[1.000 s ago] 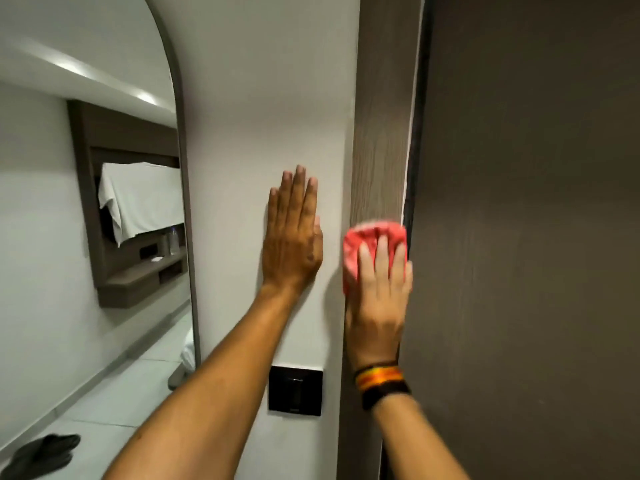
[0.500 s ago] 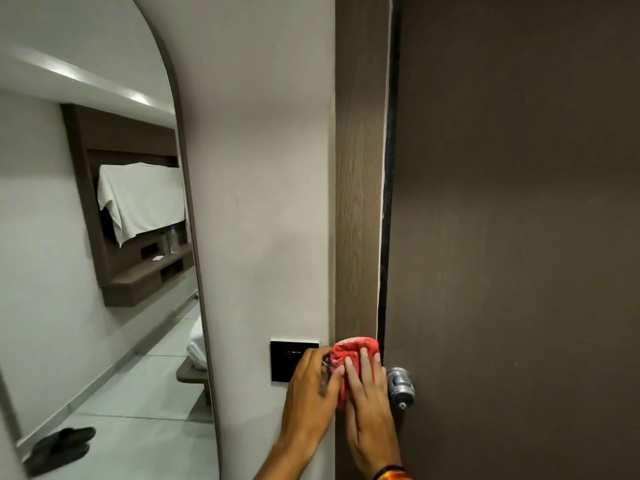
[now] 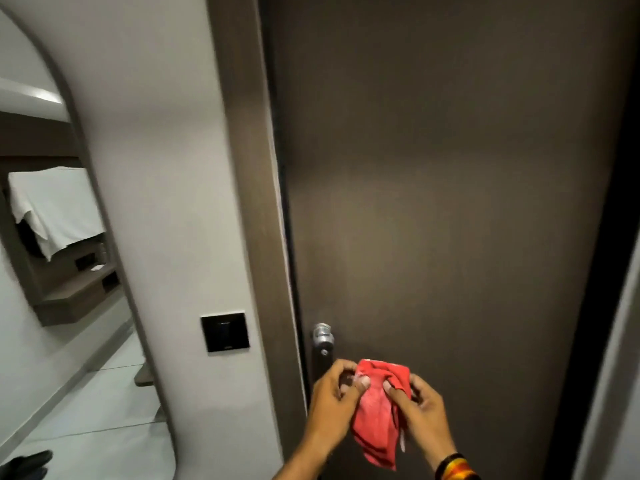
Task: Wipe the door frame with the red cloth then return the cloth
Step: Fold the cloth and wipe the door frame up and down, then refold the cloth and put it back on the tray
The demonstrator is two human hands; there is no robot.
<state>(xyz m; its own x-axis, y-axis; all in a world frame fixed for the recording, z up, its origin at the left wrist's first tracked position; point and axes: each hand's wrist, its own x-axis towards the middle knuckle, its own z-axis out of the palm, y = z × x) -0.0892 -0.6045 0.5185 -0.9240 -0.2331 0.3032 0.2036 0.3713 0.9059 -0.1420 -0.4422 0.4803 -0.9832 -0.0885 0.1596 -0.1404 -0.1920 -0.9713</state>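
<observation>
The red cloth (image 3: 377, 414) hangs crumpled in front of the dark brown door (image 3: 450, 202), below the handle. My left hand (image 3: 334, 403) pinches its upper left edge and my right hand (image 3: 420, 410) grips its upper right part, so both hands hold it off any surface. The wood-grain door frame (image 3: 252, 202) runs top to bottom just left of the door, apart from the cloth. A striped band sits on my right wrist.
A silver door handle (image 3: 322, 337) sticks out just above my left hand. A black switch panel (image 3: 225, 332) is on the white wall (image 3: 166, 168) left of the frame. An arched mirror (image 3: 52, 271) fills the far left. Dark footwear (image 3: 26, 465) lies on the floor.
Both hands and the cloth came off the door frame and moved down and right, in front of the door. The cloth now hangs loose between both hands. The view shifted right.
</observation>
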